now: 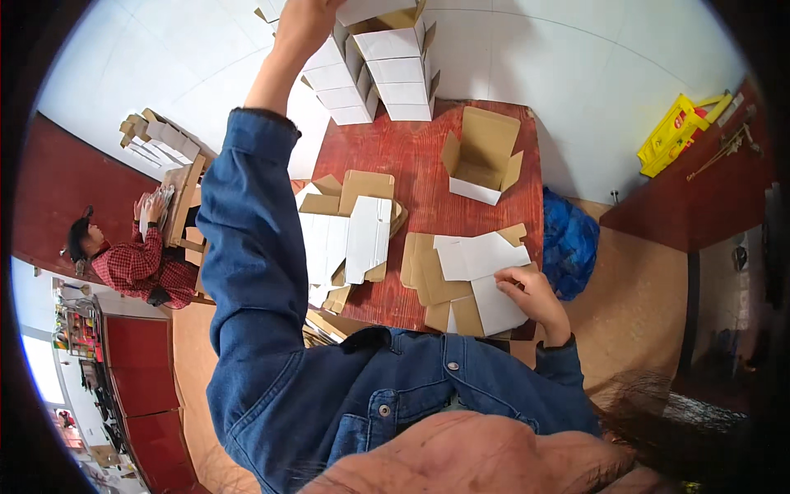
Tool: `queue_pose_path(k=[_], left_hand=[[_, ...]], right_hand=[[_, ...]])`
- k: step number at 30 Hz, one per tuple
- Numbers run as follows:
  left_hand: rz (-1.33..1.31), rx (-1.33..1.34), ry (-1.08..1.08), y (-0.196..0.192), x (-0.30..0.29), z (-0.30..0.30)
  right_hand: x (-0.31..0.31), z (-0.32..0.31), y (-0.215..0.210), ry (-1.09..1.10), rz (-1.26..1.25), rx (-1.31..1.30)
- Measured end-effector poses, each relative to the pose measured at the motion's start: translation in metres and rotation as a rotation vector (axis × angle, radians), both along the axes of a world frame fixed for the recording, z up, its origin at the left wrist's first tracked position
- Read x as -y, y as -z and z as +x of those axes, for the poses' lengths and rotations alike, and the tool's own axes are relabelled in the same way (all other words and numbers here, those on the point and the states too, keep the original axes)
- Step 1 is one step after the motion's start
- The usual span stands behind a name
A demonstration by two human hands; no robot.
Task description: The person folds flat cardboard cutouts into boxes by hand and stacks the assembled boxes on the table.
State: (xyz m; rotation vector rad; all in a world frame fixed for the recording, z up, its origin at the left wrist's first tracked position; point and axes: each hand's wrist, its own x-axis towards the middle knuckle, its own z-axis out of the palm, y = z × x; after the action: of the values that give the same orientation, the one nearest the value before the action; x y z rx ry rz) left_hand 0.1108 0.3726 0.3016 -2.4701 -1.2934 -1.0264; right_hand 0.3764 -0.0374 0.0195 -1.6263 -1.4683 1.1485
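Note:
My left hand (pixel 308 23) reaches up at the far edge of the view beside tall stacks of white cartons (pixel 401 70); its fingers are cut off by the frame. Near the front right of the red wooden table (pixel 420 185), my right hand (pixel 533 295) rests over a flattened white-and-brown carton (pixel 485 257). Its fingers are loosely bent, thumb a little apart, and nothing shows between them. Behind it stands one folded carton (pixel 484 156) with its lid and flaps raised. More flattened cartons (pixel 329 239) lie in a pile at the left, below my left arm.
A blue plastic bag (pixel 568 243) sits on the floor right of the table. At the left, a person in a checked shirt (pixel 136 267) handles cardboard at a small wooden table (pixel 183 202). A yellow package (pixel 676 136) hangs by a dark red cabinet (pixel 658 198) at the right.

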Motion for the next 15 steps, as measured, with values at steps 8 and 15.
queue_pose_path(k=[8,15], left_hand=[[-0.186,-0.206,-0.117,0.011,-0.038,0.018],[-0.191,-0.190,-0.187,0.034,-0.085,0.009]], right_hand=[[-0.006,0.010,0.009,-0.012,0.004,0.019],[-0.011,0.013,0.013,-0.001,0.026,0.004]])
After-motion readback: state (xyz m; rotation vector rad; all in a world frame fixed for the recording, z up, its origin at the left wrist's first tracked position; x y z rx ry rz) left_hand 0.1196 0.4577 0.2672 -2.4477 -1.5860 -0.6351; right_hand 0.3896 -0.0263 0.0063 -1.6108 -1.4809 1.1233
